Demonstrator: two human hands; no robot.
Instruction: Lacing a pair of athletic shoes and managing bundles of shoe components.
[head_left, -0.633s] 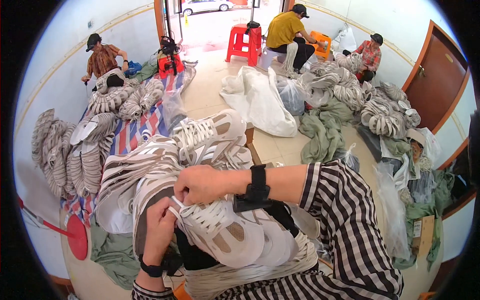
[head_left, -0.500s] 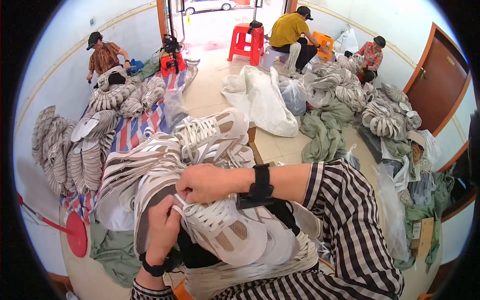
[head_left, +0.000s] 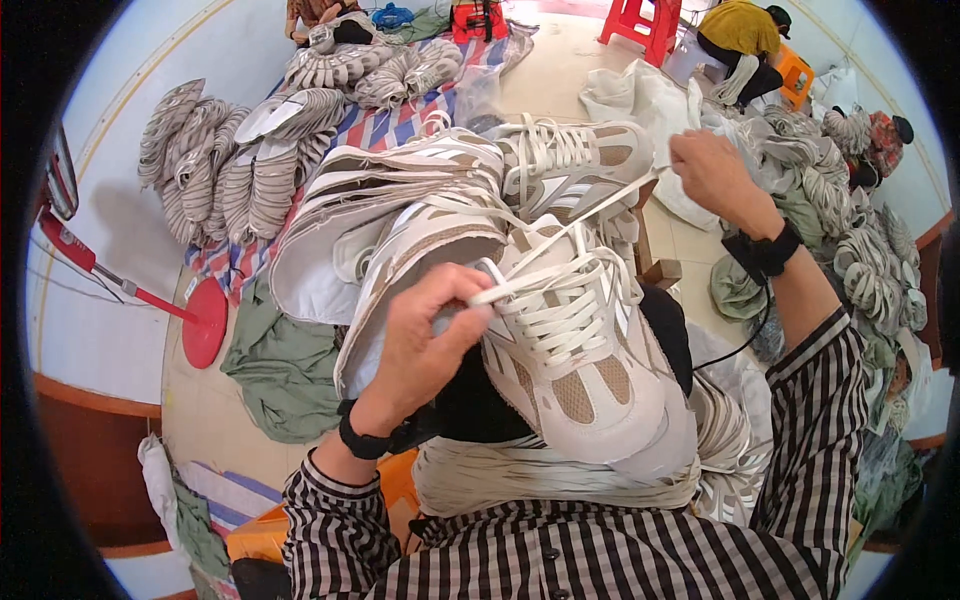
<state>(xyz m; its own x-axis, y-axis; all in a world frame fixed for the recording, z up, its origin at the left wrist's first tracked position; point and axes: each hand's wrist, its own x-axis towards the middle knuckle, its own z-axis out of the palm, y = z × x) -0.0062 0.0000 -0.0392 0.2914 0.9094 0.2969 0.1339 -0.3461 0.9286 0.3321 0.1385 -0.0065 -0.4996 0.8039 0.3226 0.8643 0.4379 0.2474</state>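
A beige and white shoe upper (head_left: 602,412) lies over my lap with its toe toward me, cream laces crossed through its eyelets. My right hand (head_left: 718,172), raised to the right, is closed on a flat cream shoelace (head_left: 622,192) drawn taut from the shoe's collar. Beside the left row of eyelets, my left hand (head_left: 428,325) pinches a strand of lace between thumb and fingers. Against it on the left leans a stack of unlaced uppers (head_left: 310,235). Beyond sits another laced upper (head_left: 612,152). A bundle of cream laces (head_left: 560,478) lies across my lap.
Piles of uppers (head_left: 190,175) rest on a striped sheet at the left, near a red round stand base (head_left: 206,322). A white sack (head_left: 640,100), a red stool (head_left: 650,25) and a seated person in yellow (head_left: 740,35) are farther off. More uppers heap up at the right.
My right hand has swung up and right, away from the left hand, stretching the lace out. The view has tilted down and left, and my left hand still pinches at the eyelets.
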